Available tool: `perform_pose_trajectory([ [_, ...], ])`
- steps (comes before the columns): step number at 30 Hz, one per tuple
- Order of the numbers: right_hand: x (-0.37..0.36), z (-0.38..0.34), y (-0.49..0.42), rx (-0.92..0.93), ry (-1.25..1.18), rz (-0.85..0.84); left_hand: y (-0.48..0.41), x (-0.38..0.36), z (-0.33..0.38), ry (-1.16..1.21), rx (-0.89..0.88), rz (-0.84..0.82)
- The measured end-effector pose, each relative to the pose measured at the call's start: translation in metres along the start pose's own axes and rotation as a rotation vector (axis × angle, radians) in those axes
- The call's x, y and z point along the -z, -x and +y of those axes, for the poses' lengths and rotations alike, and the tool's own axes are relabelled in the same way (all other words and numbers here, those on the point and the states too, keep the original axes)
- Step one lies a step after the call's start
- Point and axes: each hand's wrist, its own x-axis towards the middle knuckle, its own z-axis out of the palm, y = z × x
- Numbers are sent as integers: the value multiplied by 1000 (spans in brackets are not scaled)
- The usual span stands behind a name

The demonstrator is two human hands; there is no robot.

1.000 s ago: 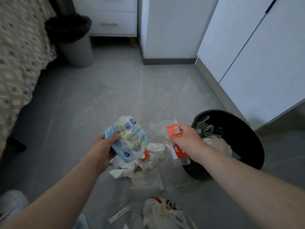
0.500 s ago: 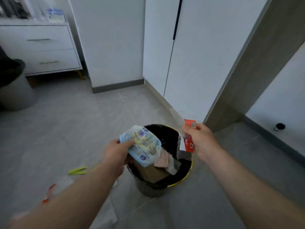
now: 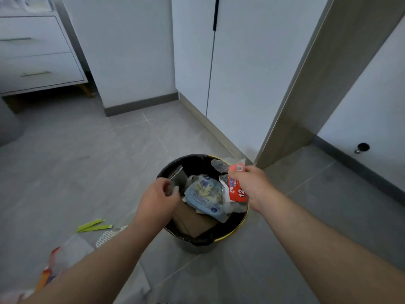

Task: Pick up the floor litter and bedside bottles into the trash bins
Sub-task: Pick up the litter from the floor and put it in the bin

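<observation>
Blue packet (image 3: 206, 195) inside black-lined bin (image 3: 198, 240); red wrapper (image 3: 237, 185) in right hand (image 3: 252, 185).

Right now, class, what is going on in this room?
A person is clearing floor litter into a black-lined round trash bin. The left hand hangs open over the bin, with a pale blue printed plastic packet lying inside. The right hand holds a red-and-clear plastic wrapper at the bin's edge. Yellow-green strips remain on the grey tiled floor.
</observation>
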Motion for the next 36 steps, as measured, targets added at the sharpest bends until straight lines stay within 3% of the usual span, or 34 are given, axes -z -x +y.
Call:
perform_pose_trajectory([
  [2, -19, 5, 0, -12, 18, -56, 9, 9, -16, -261, -175, -45],
  [4, -40, 15, -3, -39, 103, -86, 13, 12, -38, -358, -187, -226],
  [6, -57, 30, -14, 8, 403, -34, 12, 9, -56, -353, -209, -310],
  [8, -70, 44, -20, 153, 877, -59, 11, 5, -67, -321, -250, -284],
  [11, -87, 61, -24, 244, 1261, -321, 10, 0, -72, -273, -260, -255],
  [15, -104, 90, -33, 52, 1418, -587, 12, -4, -76, -225, -252, -238],
  [18, -110, 96, -33, -46, 1471, -672, 9, -4, -76, -254, -257, -236],
  [20, -114, 87, -29, -10, 1444, -600, 8, -2, -74, -283, -260, -255],
  [24, -114, 56, -14, 157, 1314, -257, 13, 30, -73, -206, -267, -251],
  [28, -133, 28, 25, 491, 1110, -111, 33, 90, -107, -113, -168, -88],
  [31, -170, 22, 64, 735, 1028, -183, 57, 130, -154, -88, 73, 5],
  [34, -204, 41, 98, 925, 1134, -277, 81, 154, -204, 24, 278, 60],
  [36, -220, 66, 110, 1049, 1242, -357, 99, 161, -236, 39, 319, 74],
])
